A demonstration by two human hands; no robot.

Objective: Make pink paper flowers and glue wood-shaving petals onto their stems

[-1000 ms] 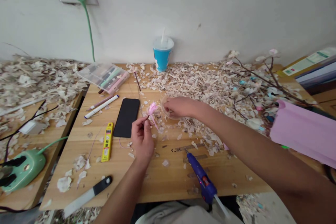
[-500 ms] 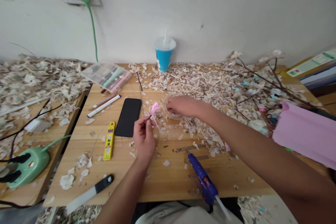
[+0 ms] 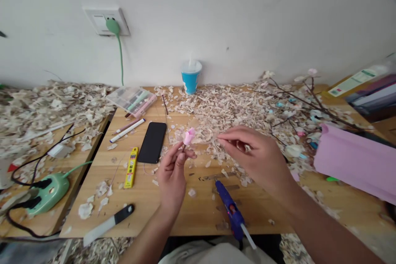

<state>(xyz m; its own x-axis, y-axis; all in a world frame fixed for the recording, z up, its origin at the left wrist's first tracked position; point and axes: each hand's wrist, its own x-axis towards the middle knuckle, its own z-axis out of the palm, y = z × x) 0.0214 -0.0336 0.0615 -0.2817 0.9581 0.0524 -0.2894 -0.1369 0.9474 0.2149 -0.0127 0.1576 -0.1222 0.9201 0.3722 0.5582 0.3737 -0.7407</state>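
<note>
Between its fingertips my left hand (image 3: 173, 169) holds a small pink flower (image 3: 189, 136) by a thin dark stem, with the bloom upright above the fingers. To the right, my right hand (image 3: 247, 146) is raised over the table with thumb and index finger pinched together; what they hold, if anything, is too small to make out. Pale petal scraps (image 3: 229, 105) lie in a heap behind both hands. On the table in front of them is a blue glue gun (image 3: 229, 208) with a white glue stick in its rear end.
A black phone (image 3: 152, 142), a yellow box (image 3: 131, 168) and a white marker (image 3: 127, 130) lie left. A scraper (image 3: 108, 225) is at the front left. The blue cup (image 3: 191, 77) stands near the wall. Pink paper (image 3: 355, 163) and a branch (image 3: 309, 95) are right.
My right hand has lifted from the clear dish by the petal heap and moved right and toward me. The pink flower in my left hand is now more upright. The camera view has shifted.
</note>
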